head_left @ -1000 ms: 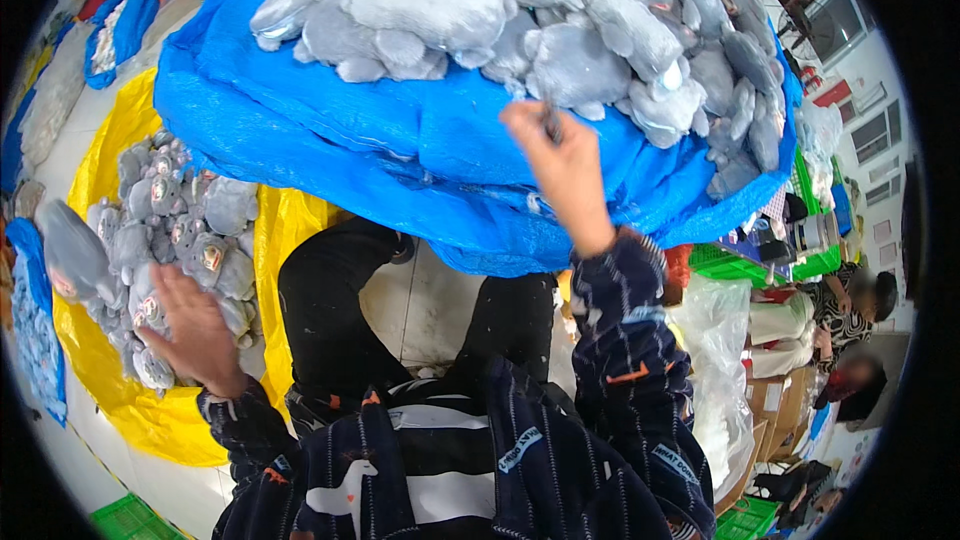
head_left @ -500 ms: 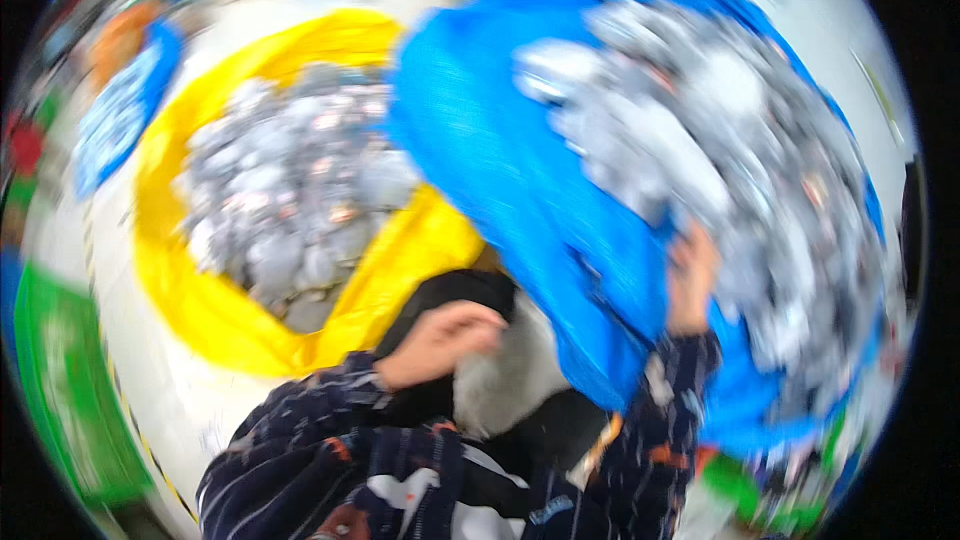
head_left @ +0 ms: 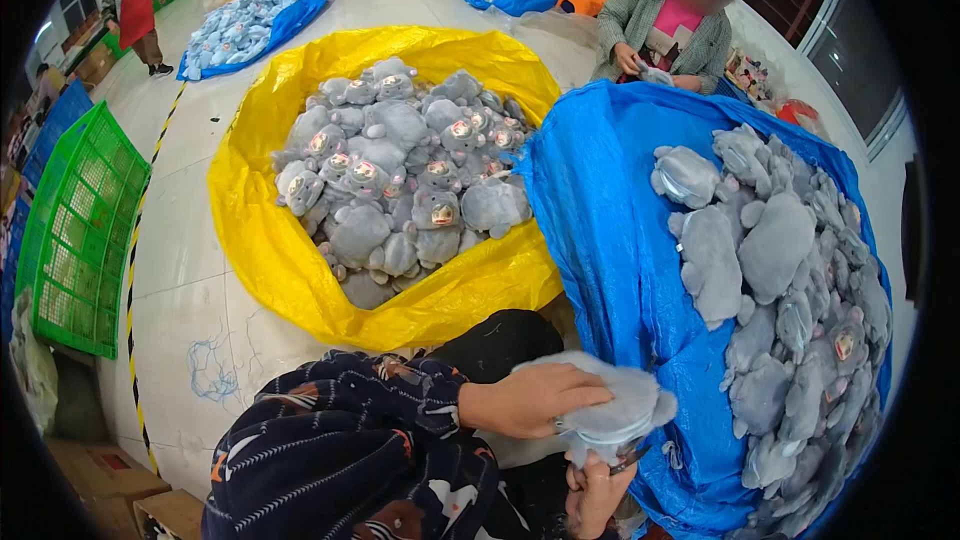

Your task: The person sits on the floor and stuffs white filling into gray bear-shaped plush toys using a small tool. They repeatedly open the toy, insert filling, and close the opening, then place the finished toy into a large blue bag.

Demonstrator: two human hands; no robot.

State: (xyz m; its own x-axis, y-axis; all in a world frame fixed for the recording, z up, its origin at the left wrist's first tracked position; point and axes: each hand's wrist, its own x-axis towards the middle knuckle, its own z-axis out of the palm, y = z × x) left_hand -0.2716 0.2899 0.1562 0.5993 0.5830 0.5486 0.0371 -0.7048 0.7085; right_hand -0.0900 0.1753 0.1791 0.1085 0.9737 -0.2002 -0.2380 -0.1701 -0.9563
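Over my lap, a grey plush toy (head_left: 632,390) with rounded ears and a pale band along its lower side is in my hands. My left hand (head_left: 535,400) is closed on it from above, fingers pressed into the fur. Just below the toy, my right hand (head_left: 598,492) is curled round what look like thread snips (head_left: 632,458), their dark tip showing beside the toy's lower edge. The right fingers are close to the toy; whether they also pinch it is hidden. To my right stands a blue sack (head_left: 600,200) heaped with similar grey plush toys (head_left: 775,245).
A yellow sack (head_left: 255,270) of grey plush toys lies open ahead. Across the blue sack a co-worker (head_left: 665,20) handles a grey piece. A green crate (head_left: 90,225) stands at left, cardboard boxes (head_left: 105,475) below it. Loose blue threads (head_left: 213,370) lie on the floor.
My right hand was at the heap in the blue sack and has come back to my lap. The grey plush toy is now in my left hand, which was empty. The view has shifted.
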